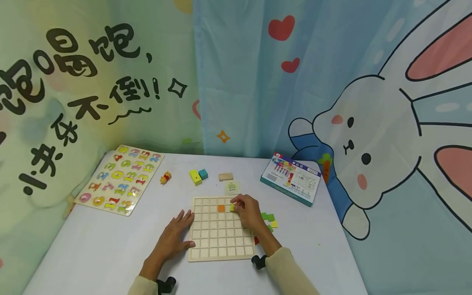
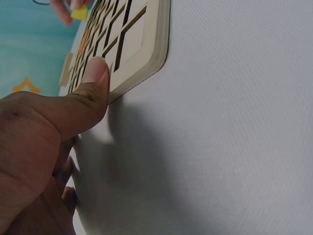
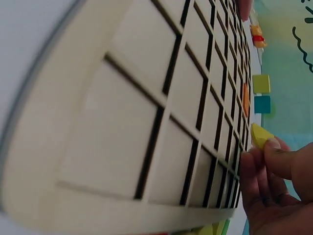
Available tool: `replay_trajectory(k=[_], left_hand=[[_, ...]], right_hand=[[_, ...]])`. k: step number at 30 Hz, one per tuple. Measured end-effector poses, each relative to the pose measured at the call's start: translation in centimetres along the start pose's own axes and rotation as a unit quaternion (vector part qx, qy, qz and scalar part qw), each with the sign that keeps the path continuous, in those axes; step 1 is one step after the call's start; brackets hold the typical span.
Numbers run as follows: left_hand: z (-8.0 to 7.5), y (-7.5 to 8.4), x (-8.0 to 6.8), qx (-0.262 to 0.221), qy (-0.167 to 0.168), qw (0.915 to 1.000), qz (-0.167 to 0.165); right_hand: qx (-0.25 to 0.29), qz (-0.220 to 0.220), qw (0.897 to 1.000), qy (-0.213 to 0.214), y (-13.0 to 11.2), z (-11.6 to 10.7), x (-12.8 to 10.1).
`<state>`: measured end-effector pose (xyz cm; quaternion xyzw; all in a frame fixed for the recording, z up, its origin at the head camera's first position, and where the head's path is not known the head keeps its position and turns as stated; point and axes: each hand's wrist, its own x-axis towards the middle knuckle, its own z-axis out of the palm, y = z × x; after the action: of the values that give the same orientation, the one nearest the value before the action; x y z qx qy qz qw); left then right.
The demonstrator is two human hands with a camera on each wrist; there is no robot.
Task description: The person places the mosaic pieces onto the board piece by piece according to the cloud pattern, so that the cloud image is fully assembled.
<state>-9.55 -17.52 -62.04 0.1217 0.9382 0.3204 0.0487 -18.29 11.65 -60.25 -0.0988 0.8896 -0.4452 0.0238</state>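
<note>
A wooden grid board (image 1: 215, 235) lies on the table with an orange square tile (image 1: 221, 208) in its far rows. My left hand (image 1: 174, 237) rests along the board's left side, fingers spread, and its thumb (image 2: 96, 73) touches the edge near the corner. Over the far right part of the grid, my right hand (image 1: 249, 211) pinches a small yellow tile (image 3: 260, 135) between thumb and fingertips. In the right wrist view this tile is tilted, close over the board. Green tiles (image 1: 271, 217), a yellow one and red ones lie by the board's right side, partly hidden by the right arm.
Behind the board are a small card (image 1: 232, 188), a flat wooden block (image 1: 225, 176), yellow blocks (image 1: 195, 177), a teal block (image 1: 203, 174) and a small bear figure (image 1: 165, 178). A number puzzle board (image 1: 121, 180) lies far left; a box (image 1: 291, 179) sits far right.
</note>
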Motion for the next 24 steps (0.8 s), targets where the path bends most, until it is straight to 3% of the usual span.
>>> replay_trajectory(k=[7,13,17,20,24], left_hand=[[0.1,-0.1,0.0,-0.002,-0.001,1.0000,-0.004],[0.1,-0.2,0.0,0.007,-0.001,0.9999,-0.013],[0.2,-0.3,0.1,0.006,0.001,0.9999,-0.011],[0.2,-0.2,0.1,0.007,0.001,0.9999,-0.012],[0.3,-0.1,0.1,0.008,0.000,0.9999,-0.014]], right_hand=[[-0.015,0.005,1.000,-0.025,-0.8,0.7,0.5],[0.036,0.048,0.997,-0.047,-0.9,0.7,0.1],[0.084,0.086,0.989,-0.080,-1.0,0.6,-0.2],[0.091,0.094,0.988,-0.077,-1.1,0.4,-0.4],[0.066,0.070,0.994,-0.051,-1.1,0.2,-0.5]])
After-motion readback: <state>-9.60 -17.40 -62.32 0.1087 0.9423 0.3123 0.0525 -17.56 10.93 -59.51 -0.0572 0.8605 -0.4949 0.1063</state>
